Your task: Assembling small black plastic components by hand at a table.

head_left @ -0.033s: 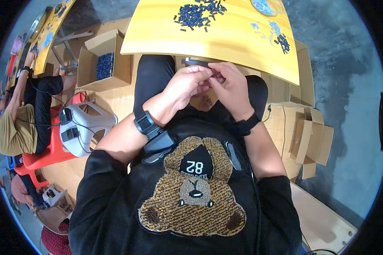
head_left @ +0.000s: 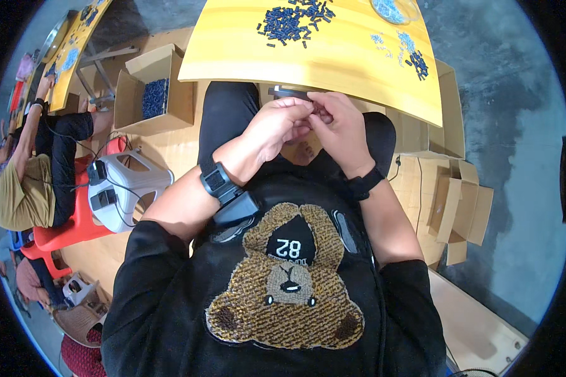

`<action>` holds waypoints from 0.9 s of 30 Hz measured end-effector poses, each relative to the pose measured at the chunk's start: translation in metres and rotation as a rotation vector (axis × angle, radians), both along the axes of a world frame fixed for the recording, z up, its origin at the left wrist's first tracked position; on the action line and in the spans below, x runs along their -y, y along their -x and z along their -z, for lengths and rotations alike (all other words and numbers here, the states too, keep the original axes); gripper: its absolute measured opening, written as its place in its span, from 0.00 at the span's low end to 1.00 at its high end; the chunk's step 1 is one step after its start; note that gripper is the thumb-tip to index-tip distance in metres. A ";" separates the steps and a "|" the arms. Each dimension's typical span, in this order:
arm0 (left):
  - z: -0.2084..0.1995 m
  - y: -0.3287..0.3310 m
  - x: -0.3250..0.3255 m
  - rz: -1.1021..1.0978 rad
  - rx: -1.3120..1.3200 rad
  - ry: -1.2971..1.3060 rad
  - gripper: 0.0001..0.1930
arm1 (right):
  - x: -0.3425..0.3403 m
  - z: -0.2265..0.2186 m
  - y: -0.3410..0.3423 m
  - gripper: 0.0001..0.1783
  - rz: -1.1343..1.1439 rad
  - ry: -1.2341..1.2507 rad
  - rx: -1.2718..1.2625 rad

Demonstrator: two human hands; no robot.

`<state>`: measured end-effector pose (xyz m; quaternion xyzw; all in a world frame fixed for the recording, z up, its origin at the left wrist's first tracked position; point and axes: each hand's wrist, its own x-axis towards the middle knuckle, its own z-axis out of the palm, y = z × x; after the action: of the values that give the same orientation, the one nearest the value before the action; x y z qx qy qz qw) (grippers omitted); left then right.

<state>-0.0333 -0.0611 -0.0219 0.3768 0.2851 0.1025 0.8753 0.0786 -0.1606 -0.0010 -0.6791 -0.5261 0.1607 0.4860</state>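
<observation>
Both hands meet above my lap, just short of the yellow table's (head_left: pixel 333 66) near edge. My left hand (head_left: pixel 277 127) is closed, thumb and forefinger pinched together. Pressed against its fingertips is my right hand (head_left: pixel 341 133), also closed in a pinch. Whatever sits between the fingers is hidden or too small to name. On the tabletop beyond lies a pile of small black cylindrical pieces (head_left: pixel 286 26). To its right are a smaller black cluster (head_left: pixel 417 65), small light-blue pieces (head_left: pixel 407 43) and a clear round dish (head_left: pixel 393 10) of light-blue pieces.
At left stand a cardboard box (head_left: pixel 127 100) holding dark pieces (head_left: pixel 155 98), and a white stool (head_left: pixel 129 188) with cables and small black devices. Another person (head_left: pixel 28 188) sits at a table farther left. Open cardboard boxes (head_left: pixel 459 201) stand on the right by the grey wall.
</observation>
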 end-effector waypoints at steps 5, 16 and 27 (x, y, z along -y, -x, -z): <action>0.015 -0.010 -0.010 -0.024 -0.033 0.084 0.07 | -0.012 0.010 -0.012 0.11 0.137 0.036 0.263; 0.031 -0.022 -0.023 -0.034 -0.079 0.170 0.07 | -0.026 0.017 -0.018 0.08 0.159 0.170 0.400; 0.040 -0.025 -0.026 -0.011 -0.068 0.117 0.07 | -0.033 0.010 -0.016 0.11 0.200 0.268 0.513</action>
<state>-0.0080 -0.0352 -0.0617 0.3269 0.3223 0.0775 0.8850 0.0943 -0.1280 -0.0111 -0.8040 -0.5362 0.0032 0.2571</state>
